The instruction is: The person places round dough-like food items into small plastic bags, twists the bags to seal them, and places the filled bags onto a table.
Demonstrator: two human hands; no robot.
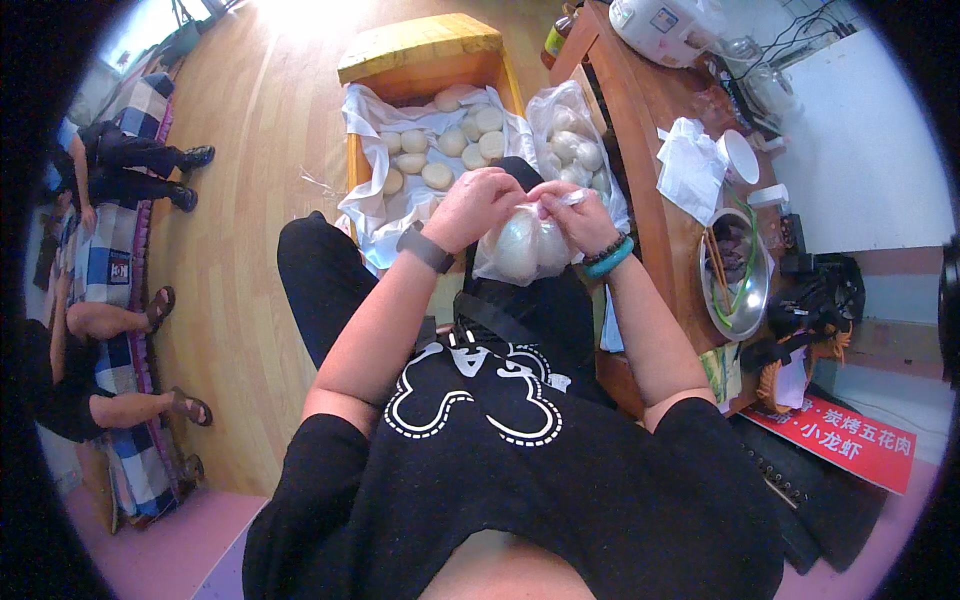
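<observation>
A clear plastic bag [517, 251] with round pale buns in it hangs between my two hands over my lap. Its gathered top is pinched by my left hand [480, 202], which has a dark band at the wrist, and by my right hand [581, 219], which has beads and a turquoise bangle. The fingertips of both hands almost meet at the bag's mouth. Beyond them stands a yellow wooden box [354, 161] lined with white cloth [367, 112], with several round pale buns [437, 175] lying on the cloth. Another plastic bag of buns [576, 142] rests against the box's right side.
At right, a wooden table [652, 112] bears a rice cooker [664, 30], white paper [690, 169], a white bowl [739, 156] and a metal basin [735, 300] with chopsticks. Two people sit at left on a checked couch [112, 240], their feet over the wooden floor.
</observation>
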